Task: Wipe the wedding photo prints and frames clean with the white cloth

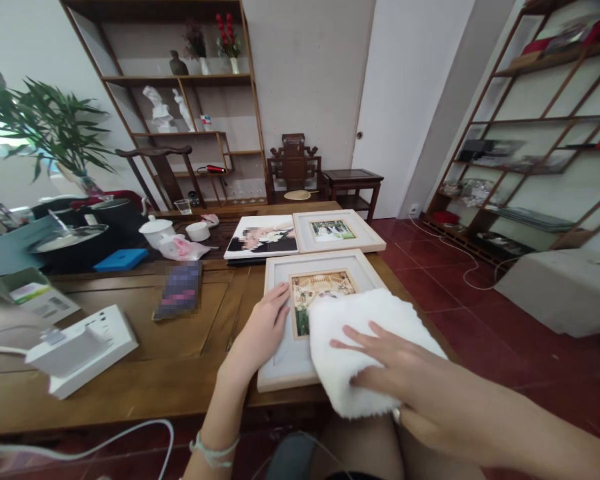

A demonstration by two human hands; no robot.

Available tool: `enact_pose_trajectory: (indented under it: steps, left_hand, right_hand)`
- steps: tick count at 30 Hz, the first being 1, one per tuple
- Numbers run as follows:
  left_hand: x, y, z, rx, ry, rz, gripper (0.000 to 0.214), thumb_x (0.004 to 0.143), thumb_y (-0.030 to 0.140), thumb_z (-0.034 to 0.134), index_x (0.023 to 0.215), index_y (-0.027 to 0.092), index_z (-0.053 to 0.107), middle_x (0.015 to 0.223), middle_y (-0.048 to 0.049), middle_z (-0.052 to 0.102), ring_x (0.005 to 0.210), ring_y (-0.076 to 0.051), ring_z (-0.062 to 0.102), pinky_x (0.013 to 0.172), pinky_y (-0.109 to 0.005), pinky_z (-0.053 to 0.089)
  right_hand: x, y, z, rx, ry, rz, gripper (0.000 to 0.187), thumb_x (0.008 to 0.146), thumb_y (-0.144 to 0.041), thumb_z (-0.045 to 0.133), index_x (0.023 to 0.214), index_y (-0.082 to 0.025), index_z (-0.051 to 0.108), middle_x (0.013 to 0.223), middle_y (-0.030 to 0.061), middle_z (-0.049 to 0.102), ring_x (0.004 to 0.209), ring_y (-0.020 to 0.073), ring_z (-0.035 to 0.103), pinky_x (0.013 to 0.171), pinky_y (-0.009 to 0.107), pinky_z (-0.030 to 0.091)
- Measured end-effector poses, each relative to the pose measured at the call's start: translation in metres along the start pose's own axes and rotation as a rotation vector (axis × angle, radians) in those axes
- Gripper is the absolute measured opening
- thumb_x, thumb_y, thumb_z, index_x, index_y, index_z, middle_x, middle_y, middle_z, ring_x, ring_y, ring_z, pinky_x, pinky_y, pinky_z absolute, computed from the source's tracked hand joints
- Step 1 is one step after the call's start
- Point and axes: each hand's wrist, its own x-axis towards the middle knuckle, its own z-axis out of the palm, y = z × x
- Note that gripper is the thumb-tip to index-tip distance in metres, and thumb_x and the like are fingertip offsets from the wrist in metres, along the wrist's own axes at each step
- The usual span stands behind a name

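A light wooden picture frame point(266, 385) lies flat at the table's front edge, with a white border around a photo point(301, 320). My left hand point(265, 327) holds the frame at its left side, fingers resting over the rim. Under my right hand point(395, 363) is a thick folded white towel point(350, 320), pressed over the lower right of the frame. The fingers are spread on the towel and the thumb goes into its fold. The towel hides part of the photo and the frame's right corner.
Behind lie a second framed photo point(375, 243) and a photo panel point(235, 248). To the left are a white power strip point(93, 353), a small open box point(50, 303), a blue block point(121, 259), a white teapot point(156, 233) and a dark pot point(75, 250).
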Motion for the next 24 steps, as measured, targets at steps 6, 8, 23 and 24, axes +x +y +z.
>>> enact_pose_trajectory:
  steps: [6,8,23,24]
  left_hand:
    - [0.0,-0.001,-0.002,-0.01,-0.004,0.041,0.041,0.088,0.021,0.037,0.125,0.014,0.054,0.136,-0.0106,0.051,0.127,-0.022,0.046,0.107,-0.043,0.035]
    - [0.0,-0.001,-0.003,-0.018,-0.013,0.037,0.041,0.088,0.022,0.038,0.125,0.013,0.054,0.136,-0.0108,0.05,0.127,-0.022,0.046,0.108,-0.042,0.035]
    - [0.0,-0.002,-0.001,-0.018,0.004,0.023,0.041,0.088,0.021,0.037,0.124,0.013,0.055,0.135,-0.0109,0.051,0.126,-0.022,0.046,0.108,-0.042,0.034]
    - [0.0,-0.002,-0.001,-0.015,0.008,0.019,0.041,0.088,0.02,0.037,0.124,0.013,0.055,0.135,-0.0111,0.051,0.126,-0.022,0.046,0.108,-0.042,0.035]
  right_hand:
    - [0.036,0.039,0.013,-0.164,0.153,0.059,0.064,0.063,-0.001,0.044,0.125,-0.018,0.051,0.146,0.0123,0.035,0.136,0.0255,0.024,0.11,0.05,0.018]
    - [0.055,0.067,0.009,-0.267,0.231,0.139,0.062,0.067,-0.003,0.046,0.128,-0.014,0.048,0.144,0.0163,0.035,0.135,0.0288,0.024,0.108,0.052,0.018]
    - [0.055,0.046,-0.001,-0.062,0.037,-0.024,0.064,0.062,0.002,0.038,0.12,-0.017,0.056,0.137,0.0112,0.047,0.137,0.026,0.021,0.109,0.054,0.017]
    - [0.044,0.032,-0.003,-0.016,0.002,-0.047,0.063,0.06,0.001,0.039,0.118,-0.017,0.058,0.136,0.0109,0.049,0.136,0.0248,0.022,0.11,0.052,0.017]
